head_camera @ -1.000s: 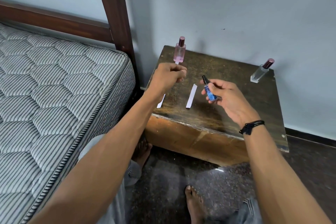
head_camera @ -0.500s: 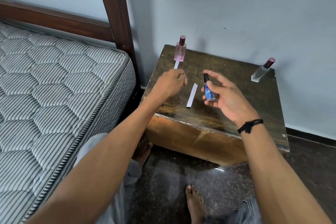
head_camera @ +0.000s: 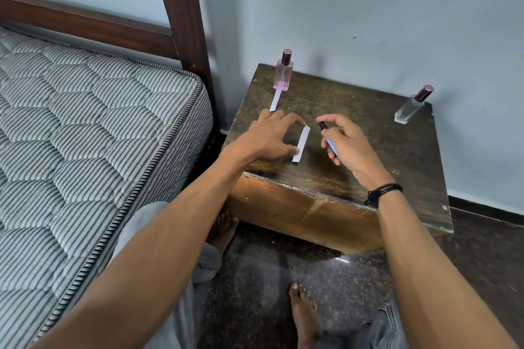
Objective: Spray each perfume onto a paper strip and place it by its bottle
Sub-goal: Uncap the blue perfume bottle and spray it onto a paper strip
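Striped quilted mattress point(head_camera: 85, 136) on the left, dark wooden bedpost point(head_camera: 178, 8) right behind it. Scuffed pale blue wall point(head_camera: 368, 8), speckled dark floor point(head_camera: 269, 278), and a pretty beat-up wooden bench point(head_camera: 354, 99).

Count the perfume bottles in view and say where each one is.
3. The pink bottle stands at the table's back left corner; the clear bottle at its back right; the small blue bottle is held in the right hand. Others may lie out of view.
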Motion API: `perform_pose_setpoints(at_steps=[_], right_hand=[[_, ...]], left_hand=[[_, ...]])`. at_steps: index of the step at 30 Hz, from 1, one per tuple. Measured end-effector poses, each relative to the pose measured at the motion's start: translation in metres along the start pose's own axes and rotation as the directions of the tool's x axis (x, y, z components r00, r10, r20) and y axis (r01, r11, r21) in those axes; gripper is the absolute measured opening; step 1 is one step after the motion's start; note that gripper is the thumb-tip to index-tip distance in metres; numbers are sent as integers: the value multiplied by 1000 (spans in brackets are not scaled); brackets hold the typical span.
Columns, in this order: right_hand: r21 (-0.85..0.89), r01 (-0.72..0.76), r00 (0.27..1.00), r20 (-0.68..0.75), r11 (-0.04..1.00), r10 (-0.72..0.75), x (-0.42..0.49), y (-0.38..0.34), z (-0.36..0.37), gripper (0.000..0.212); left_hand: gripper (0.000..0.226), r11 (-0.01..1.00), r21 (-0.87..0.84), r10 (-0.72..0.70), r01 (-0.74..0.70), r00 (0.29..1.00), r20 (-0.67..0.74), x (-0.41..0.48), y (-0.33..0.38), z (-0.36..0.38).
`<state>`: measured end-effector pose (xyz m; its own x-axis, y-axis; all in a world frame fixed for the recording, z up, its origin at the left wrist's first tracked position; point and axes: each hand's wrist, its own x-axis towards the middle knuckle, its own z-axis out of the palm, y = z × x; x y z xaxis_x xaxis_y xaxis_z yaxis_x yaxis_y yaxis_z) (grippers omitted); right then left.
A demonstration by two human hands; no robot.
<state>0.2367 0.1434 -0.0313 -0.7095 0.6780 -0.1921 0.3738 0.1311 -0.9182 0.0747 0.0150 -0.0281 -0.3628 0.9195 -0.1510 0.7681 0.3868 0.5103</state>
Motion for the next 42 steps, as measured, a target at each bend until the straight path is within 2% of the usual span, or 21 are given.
perform_pose_setpoints(at_steps=[4, 7, 16, 24, 30, 42], right_hand=[[-323, 134, 991, 37, 937, -129, -1, 2, 2, 26], [-416, 201, 979, 70, 887, -189, -1, 5, 1, 28], [-523, 320, 947, 187, 789, -261, 2, 16, 9, 29], [-617, 401, 899, 122, 677, -421, -2, 21, 22, 25], [-683, 390, 889, 103, 617, -447, -3, 22, 28, 25], [-691, 395, 870, 70, 605, -488, -6, 23, 31, 27]], left_hand=[[64, 995, 95, -5, 6, 1000, -9, 0, -1, 3], [68, 991, 134, -12, 14, 1000, -13, -1, 1, 4], [64, 987, 161, -24, 26, 1000, -14, -1, 4, 9], [62, 987, 152, -45, 44, 999, 2, 1, 4, 10], [61, 987, 151, -54, 52, 999, 7, 2, 3, 10], [57, 990, 127, -55, 54, 998, 10, 1, 2, 10]])
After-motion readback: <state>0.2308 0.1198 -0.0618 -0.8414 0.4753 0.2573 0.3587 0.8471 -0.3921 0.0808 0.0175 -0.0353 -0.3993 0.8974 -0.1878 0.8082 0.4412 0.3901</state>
